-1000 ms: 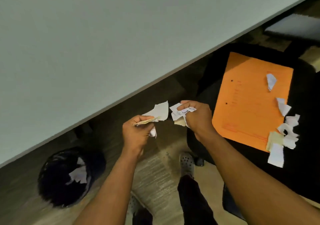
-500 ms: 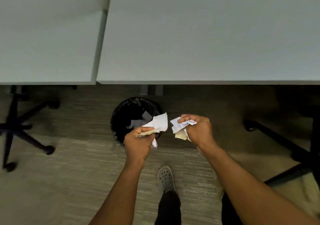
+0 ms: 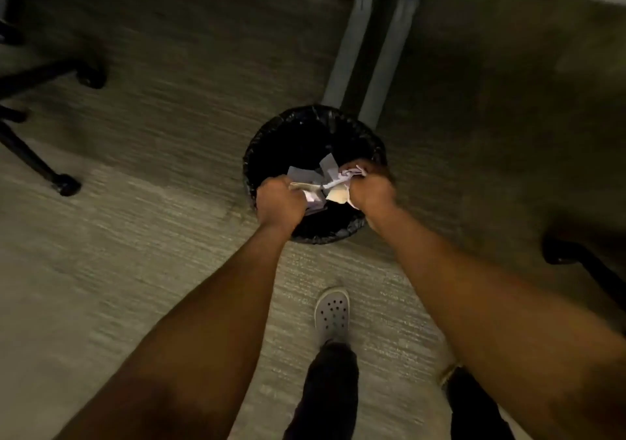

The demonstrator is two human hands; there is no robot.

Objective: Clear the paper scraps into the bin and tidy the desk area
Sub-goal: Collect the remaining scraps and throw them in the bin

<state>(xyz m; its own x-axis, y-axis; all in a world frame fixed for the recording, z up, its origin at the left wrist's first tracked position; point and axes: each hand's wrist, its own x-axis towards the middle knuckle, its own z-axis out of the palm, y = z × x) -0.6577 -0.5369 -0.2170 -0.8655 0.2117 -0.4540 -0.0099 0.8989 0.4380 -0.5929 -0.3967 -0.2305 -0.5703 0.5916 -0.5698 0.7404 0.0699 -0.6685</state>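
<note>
A round bin [image 3: 288, 128] with a black liner stands on the carpet under the desk. Both my hands hover over its mouth. My left hand [image 3: 279, 202] is shut on a bunch of white and tan paper scraps [image 3: 310, 192]. My right hand [image 3: 371, 192] grips crumpled white and cream paper scraps [image 3: 340, 184], close beside the left. Other scraps [image 3: 327, 163] show between and behind my hands; whether they lie in the bin or are held I cannot tell.
Two grey desk legs [image 3: 369, 43] rise just behind the bin. Black chair bases with castors stand at the left [image 3: 64, 184] and at the right [image 3: 569, 256]. My grey clog [image 3: 332, 314] is on the carpet below the bin.
The view has swung down from the desk tops to the floor. Both hands, still holding scraps, have moved forward over the bin's mouth and closer together.
</note>
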